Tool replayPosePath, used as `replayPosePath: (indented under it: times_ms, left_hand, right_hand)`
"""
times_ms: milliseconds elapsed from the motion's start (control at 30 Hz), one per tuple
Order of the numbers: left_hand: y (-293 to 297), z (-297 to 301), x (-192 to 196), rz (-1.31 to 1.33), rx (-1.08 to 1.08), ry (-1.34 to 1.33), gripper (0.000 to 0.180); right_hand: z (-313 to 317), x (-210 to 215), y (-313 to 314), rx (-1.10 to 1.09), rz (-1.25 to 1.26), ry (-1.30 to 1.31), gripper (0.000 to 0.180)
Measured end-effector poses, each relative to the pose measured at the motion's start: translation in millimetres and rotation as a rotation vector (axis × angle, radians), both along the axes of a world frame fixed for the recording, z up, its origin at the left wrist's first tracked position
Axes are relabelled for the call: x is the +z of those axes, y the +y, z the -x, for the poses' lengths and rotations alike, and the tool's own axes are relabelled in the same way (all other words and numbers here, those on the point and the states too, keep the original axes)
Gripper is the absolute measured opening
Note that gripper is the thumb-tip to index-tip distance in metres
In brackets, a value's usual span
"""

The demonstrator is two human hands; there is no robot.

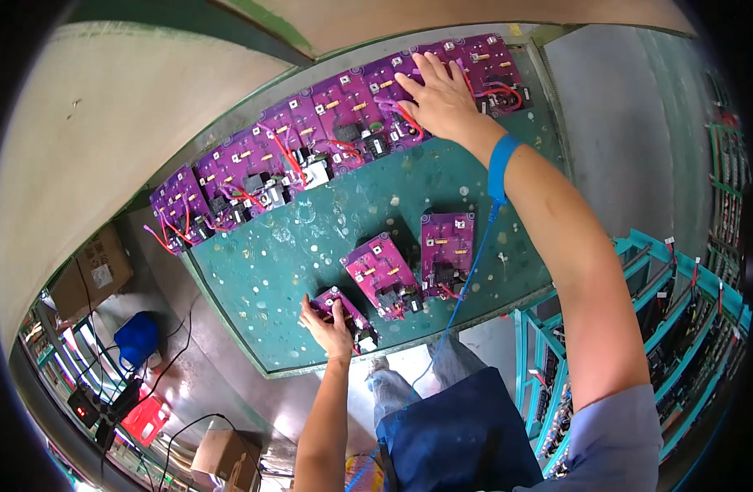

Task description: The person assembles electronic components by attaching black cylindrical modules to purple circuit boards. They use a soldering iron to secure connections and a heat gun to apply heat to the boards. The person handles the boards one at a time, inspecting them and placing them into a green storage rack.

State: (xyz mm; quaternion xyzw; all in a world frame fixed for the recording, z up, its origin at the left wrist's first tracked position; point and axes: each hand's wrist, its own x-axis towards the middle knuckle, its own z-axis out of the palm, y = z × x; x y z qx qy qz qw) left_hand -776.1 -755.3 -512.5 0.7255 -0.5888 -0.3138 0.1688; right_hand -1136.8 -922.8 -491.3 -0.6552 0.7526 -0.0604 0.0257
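Observation:
Near the front edge of the green bench, my left hand (327, 334) grips the edge of a small purple circuit board (344, 308), thumb on top and fingers round its far left side. Two more purple boards, one tilted (380, 269) and one straighter (448, 238), lie to the right of it. Along the back edge runs a long row of purple boards (298, 115) with black parts, silvery blocks and red and purple wires. On that row's right part rests my right hand (442, 100), fingers spread; whatever its palm covers is hidden. A blue wrist strap (499, 168) circles that wrist.
The strap's blue cord (472, 275) crosses the green bench top (327, 221) near the right board. Teal racks (639, 287) full of parts stand at the right. At the left, cardboard boxes (93, 275), a red bin (146, 418) and loose black cables are below the bench.

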Motion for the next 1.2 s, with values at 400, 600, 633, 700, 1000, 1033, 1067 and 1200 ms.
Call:
replayPosePath:
  times_ms: [400, 600, 633, 700, 1000, 1033, 1067, 1200]
  left_hand:
    - [1.5, -5.4, -7.2, -0.017, 0.004, -0.034, 0.063]
    - [3.4, -7.1, -10.8, 0.049, -0.047, -0.072, 0.061]
    - [4.5, -7.4, -7.8, 0.024, -0.028, -0.064, 0.061]
    - [1.7, -4.0, -1.9, -0.018, 0.011, -0.042, 0.061]
    - [-0.5, 0.6, 1.7, -0.01, 0.055, 0.03, 0.061]
    - [-1.7, 0.5, 0.8, -0.01, 0.053, 0.013, 0.059]
    - [-3.0, -0.3, -1.3, -0.009, 0.051, -0.005, 0.057]
    - [-15.8, -4.6, -7.9, 0.019, 0.155, -0.044, 0.049]
  right_hand:
    - [-0.9, 11.1, -2.8, 0.268, -0.14, 0.151, 0.033]
    - [-6.2, 23.0, 16.3, 0.121, 0.336, -0.157, 0.033]
    - [-14.7, 30.2, 33.7, 0.021, 0.379, -0.268, 0.033]
    - [-32.2, 45.0, 74.5, -0.177, 0.469, -0.485, 0.035]
    - [-151.9, 9.0, 276.1, -0.729, 0.102, -0.906, 0.061]
    - [-160.0, 2.1, 279.5, -0.82, 0.117, -1.011, 0.064]
    - [-163.6, -12.0, 284.4, -0.869, 0.169, -1.114, 0.074]
    - [-164.3, 7.8, 268.3, -0.651, -0.025, -0.82, 0.096]
